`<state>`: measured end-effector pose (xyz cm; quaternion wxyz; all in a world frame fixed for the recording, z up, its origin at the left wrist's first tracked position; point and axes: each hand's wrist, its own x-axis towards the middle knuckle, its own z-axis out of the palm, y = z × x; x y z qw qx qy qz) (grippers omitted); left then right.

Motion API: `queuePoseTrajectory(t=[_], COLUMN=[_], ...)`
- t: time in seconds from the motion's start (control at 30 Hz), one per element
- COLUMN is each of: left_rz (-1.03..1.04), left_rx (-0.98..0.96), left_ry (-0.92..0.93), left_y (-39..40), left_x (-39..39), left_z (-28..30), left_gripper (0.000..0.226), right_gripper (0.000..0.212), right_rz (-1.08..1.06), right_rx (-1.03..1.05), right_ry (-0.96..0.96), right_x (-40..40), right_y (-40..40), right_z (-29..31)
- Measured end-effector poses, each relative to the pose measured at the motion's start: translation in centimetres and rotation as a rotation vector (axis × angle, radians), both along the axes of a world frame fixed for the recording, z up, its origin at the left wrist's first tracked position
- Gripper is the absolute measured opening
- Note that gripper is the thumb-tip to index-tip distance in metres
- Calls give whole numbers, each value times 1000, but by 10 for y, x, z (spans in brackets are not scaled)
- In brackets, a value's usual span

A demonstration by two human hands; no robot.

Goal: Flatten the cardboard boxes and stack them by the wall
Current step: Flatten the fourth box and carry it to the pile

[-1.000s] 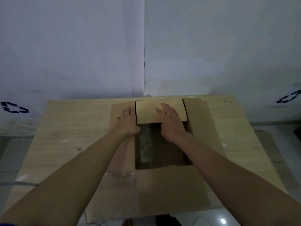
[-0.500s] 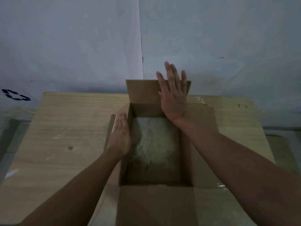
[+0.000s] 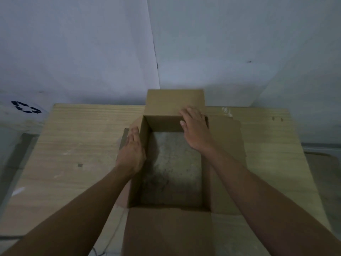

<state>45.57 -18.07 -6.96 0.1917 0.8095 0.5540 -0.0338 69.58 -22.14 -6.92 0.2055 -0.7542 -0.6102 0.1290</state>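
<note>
A brown cardboard box (image 3: 227, 163) stands open on a wide wooden panel (image 3: 77, 148), with all its flaps spread outwards and a grey surface showing at its bottom. My left hand (image 3: 132, 152) lies flat against the outside of the box's left wall, fingers together and pointing away from me. My right hand (image 3: 195, 128) rests over the far right corner of the box, fingers curled onto the upright far flap (image 3: 166, 102). The near flap (image 3: 166, 231) lies flat towards me.
A pale wall with a vertical seam (image 3: 155, 52) rises just behind the panel. A black recycling mark (image 3: 25, 107) shows on a white surface at the left. Grey floor lies to both sides of the panel.
The far flap was folded down over the opening, then lifted up. My right hand has come down from the flap's top to the far right corner. My left hand stays at the left wall.
</note>
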Motion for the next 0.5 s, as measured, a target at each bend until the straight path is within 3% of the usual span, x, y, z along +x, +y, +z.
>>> queuePoseTrajectory(t=[0.13, 0.23, 0.37, 0.5], left_rz=[-102, -185, -319, -292], left_rx=[132, 232, 275, -6], left_ry=[278, 349, 160, -45], left_y=[-4, -26, -74, -123], left_x=[4, 16, 57, 111], left_z=[2, 6, 9, 17], left_gripper=[85, 98, 80, 72], right_gripper=[45, 57, 87, 62], right_rz=[-339, -603, -695, -618], right_rx=[90, -65, -337, -320], right_ry=[-4, 112, 487, 641], right_x=[28, 37, 30, 7], right_y=[-80, -135, -172, -167], right_z=[-5, -23, -48, -44])
